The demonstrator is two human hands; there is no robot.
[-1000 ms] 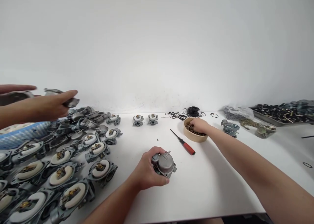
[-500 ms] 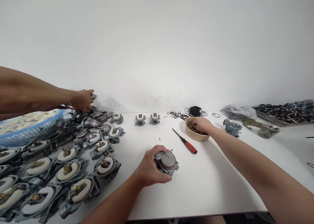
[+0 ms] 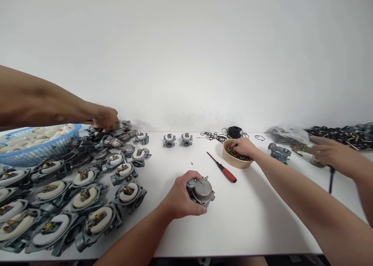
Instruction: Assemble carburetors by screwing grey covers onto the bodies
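My left hand (image 3: 185, 196) is wrapped round a grey metal carburetor (image 3: 203, 191), its rounded float bowl facing up, just above or on the white table. My right hand (image 3: 242, 147) reaches into a round tan bowl (image 3: 237, 163) of small brass-coloured screws (image 3: 235, 154). Its fingers are bent down among them, and the fingertips are hidden. Between the two hands lies a screwdriver (image 3: 229, 174) with a red and black handle, its shaft pointing away to the left. One tiny metal piece (image 3: 192, 163) rests behind the held carburetor.
Rows of open carburetors (image 3: 84, 198) with white floats fill the left side, by a blue basket (image 3: 67, 141) of floats. A co-worker's hand (image 3: 107, 120) is over the pile; another person's hand (image 3: 332, 153) holds a dark tool at right. Black rings (image 3: 234, 132) lie near the wall.
Another person's hand has come in at the right. At the left, the co-worker's hand has lowered onto the pile. My hands keep their places; the view has shifted slightly.
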